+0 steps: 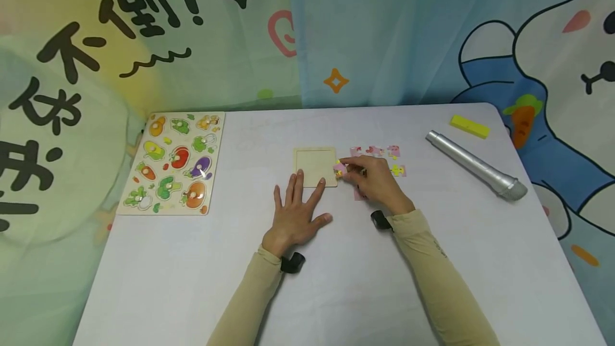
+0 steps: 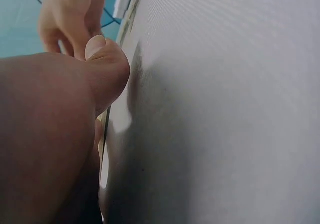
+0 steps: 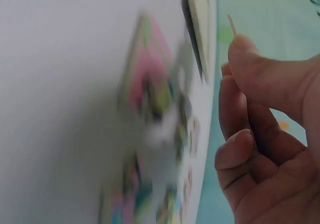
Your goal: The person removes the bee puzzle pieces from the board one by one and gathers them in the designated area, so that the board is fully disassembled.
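Observation:
A small square wooden puzzle tray (image 1: 314, 156) lies flat in the middle of the white table. My left hand (image 1: 294, 217) is spread palm down, its fingertips resting on the tray's near edge; its thumb fills much of the left wrist view. Just at the tray's right edge, my right hand (image 1: 377, 181) pinches a pink and yellow jigsaw piece (image 1: 339, 170) between thumb and fingers. The right wrist view shows that piece edge-on as a thin sliver (image 3: 232, 25) at the thumb tip. More pink jigsaw pieces (image 1: 375, 150) lie around and partly under the right hand.
At the back left lies a vegetable puzzle board (image 1: 165, 172). A silver microphone-shaped object (image 1: 475, 164) lies on the right, with a yellow bar (image 1: 469, 126) behind it. A printed curtain (image 1: 365, 36) hangs along the table's far edge.

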The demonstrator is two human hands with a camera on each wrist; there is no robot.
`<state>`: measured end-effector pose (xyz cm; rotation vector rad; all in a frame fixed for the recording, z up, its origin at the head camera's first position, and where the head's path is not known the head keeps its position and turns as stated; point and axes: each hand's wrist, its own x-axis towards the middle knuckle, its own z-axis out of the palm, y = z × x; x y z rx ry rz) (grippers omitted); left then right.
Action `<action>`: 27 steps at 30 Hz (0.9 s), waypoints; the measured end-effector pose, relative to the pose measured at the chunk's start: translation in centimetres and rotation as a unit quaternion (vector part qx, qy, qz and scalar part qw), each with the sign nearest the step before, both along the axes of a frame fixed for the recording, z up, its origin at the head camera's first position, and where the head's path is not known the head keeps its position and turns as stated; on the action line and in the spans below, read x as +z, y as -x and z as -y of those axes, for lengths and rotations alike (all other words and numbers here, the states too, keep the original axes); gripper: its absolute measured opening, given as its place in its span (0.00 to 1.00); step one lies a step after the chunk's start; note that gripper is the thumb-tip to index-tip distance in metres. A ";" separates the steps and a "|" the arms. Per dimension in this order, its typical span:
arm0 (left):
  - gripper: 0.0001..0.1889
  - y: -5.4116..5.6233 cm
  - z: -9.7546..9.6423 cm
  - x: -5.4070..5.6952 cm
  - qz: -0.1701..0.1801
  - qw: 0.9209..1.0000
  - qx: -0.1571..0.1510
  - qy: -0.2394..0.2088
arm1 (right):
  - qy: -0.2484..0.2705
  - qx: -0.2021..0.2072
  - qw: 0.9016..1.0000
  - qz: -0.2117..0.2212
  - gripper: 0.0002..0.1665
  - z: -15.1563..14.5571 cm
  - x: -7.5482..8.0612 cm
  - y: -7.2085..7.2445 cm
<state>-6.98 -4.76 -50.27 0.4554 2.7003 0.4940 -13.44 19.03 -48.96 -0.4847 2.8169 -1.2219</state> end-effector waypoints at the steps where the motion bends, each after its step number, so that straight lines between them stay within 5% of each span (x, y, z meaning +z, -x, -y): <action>1: 0.43 0.0 0.0 0.0 -0.001 1.000 0.000 0.000 | -0.001 -0.005 1.000 -0.001 0.22 -0.6 0.1 -0.1; 16: 0.43 -0.3 -0.2 -0.2 0.000 1.000 0.001 -0.008 | -0.069 -0.081 0.993 0.043 0.22 -11.5 1.1 -4.8; 27: 0.44 0.0 -0.1 -0.5 0.008 1.000 0.008 0.005 | -0.067 -0.090 0.991 0.068 0.22 -12.7 -0.1 -5.9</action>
